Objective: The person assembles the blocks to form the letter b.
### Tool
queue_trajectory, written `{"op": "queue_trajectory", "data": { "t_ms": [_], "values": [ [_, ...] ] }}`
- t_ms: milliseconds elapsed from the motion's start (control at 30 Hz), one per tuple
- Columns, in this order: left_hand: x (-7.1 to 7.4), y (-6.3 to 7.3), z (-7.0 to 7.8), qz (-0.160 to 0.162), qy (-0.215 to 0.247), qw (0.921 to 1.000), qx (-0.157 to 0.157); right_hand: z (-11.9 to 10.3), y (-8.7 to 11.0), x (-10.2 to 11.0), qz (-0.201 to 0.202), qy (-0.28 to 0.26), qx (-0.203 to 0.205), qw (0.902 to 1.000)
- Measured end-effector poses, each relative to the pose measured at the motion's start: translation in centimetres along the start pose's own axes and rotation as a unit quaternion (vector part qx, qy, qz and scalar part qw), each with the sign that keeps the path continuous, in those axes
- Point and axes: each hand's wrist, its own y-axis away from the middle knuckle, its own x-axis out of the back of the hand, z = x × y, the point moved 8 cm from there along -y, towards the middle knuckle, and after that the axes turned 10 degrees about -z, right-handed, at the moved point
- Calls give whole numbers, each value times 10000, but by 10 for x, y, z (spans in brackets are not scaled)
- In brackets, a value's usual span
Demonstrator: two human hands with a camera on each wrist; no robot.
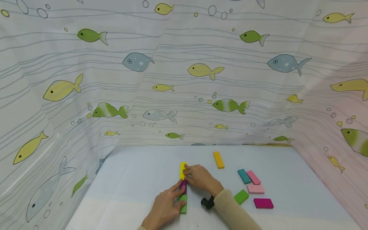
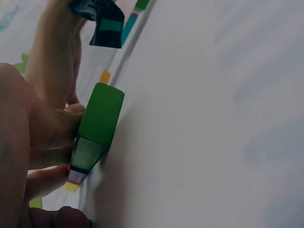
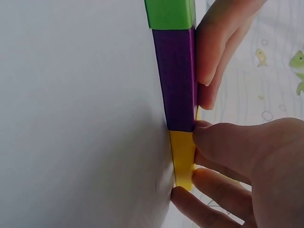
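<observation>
Yellow, purple and green blocks lie end to end in a straight row on the white table. My right hand grips the yellow block from the right, its thumb beside the joint with the purple one in the right wrist view. From the left, my left hand rests fingertips on the purple block and the thumb on the green block. The left wrist view shows the green block end-on, close to that thumb. Ends of the blocks meet at both joints in the right wrist view.
To the right lie teal, pink, light pink, green and magenta blocks. An orange block lies farther back. A fish-patterned curtain surrounds the table's back and sides.
</observation>
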Motion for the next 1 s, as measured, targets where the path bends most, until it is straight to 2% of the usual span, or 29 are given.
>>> {"op": "queue_trajectory", "data": {
  "t_ms": [300, 600, 833, 1000],
  "values": [
    [-3, -2, -4, -242, 106, 9996, 78, 2, 0, -1, -2, -147, 137, 9998],
    [4, -1, -3, 73, 107, 9999, -95, 0, 0, -2, 36, -213, 346, 9992],
    [5, -4, -8, -107, 168, 9998, 41, 3, -3, -2, -48, -277, 391, 9988],
    [5, -7, -6, -211, 77, 9997, 100, 9, 1, 3, -240, -697, 420, 9964]
  ]
}}
